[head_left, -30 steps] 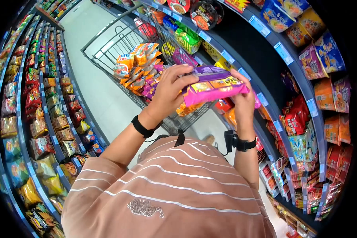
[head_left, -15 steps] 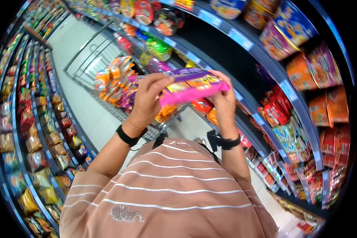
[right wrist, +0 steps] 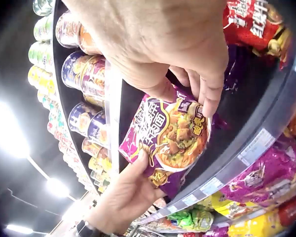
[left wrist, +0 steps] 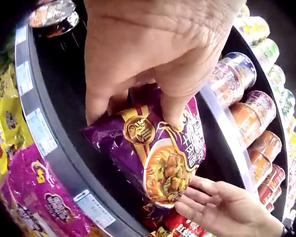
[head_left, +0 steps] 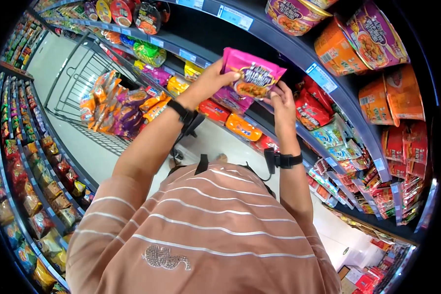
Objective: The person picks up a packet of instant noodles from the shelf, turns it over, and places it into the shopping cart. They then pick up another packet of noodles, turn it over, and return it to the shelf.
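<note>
A purple and pink packet of instant noodles (head_left: 254,73), printed with a bowl of noodles, is held up in front of the shelves. My left hand (head_left: 211,84) grips one end, its thumb lying on the printed front. At the opposite end, the thumb and fingers of my right hand (head_left: 283,110) hold the packet's edge. In the left wrist view the packet (left wrist: 138,148) hangs over a dark shelf, and the right hand's fingertips (left wrist: 185,205) meet its lower edge. The right wrist view shows the packet's front (right wrist: 180,136), with the left thumb pressed on its corner.
A shopping cart (head_left: 66,105) at the left carries orange packets (head_left: 100,100) and purple packets (head_left: 132,115). Cup noodles (head_left: 377,36) and red packets (head_left: 309,110) stand along the curved shelf on the right. Another stocked shelf (head_left: 27,166) lines the aisle's left side.
The packet has turned so its printed front shows, and it has come closer to the right-hand shelf. Both hands stay on it. The cart now appears farther left as the view has swung.
</note>
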`<move>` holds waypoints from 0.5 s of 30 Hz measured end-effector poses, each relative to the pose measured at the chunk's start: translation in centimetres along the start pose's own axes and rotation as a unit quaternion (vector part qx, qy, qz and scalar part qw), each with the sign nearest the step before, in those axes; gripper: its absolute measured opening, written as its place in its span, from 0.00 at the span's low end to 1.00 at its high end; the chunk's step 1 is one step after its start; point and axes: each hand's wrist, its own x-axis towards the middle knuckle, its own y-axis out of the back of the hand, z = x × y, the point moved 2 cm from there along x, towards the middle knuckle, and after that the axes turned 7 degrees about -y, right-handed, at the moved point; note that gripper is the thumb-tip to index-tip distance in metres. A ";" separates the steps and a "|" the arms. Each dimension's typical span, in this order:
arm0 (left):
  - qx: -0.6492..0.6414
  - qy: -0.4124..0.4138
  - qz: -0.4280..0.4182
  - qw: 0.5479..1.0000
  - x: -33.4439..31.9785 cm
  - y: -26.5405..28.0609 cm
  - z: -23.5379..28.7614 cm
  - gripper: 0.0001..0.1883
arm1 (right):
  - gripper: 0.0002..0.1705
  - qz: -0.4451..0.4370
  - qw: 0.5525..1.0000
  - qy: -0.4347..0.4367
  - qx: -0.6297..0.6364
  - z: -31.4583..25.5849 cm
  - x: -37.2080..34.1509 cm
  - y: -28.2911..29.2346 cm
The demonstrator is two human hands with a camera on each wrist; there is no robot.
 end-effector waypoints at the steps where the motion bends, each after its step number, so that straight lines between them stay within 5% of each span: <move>1: -0.012 -0.005 -0.001 1.000 1.4 -0.6 -0.5 0.22 | 0.27 0.012 1.000 0.002 -0.019 0.1 0.3 0.8; 15: 0.023 -0.094 -0.066 0.993 17.3 -8.0 -13.5 0.32 | 0.25 0.000 0.979 -0.096 -0.180 3.3 0.6 8.4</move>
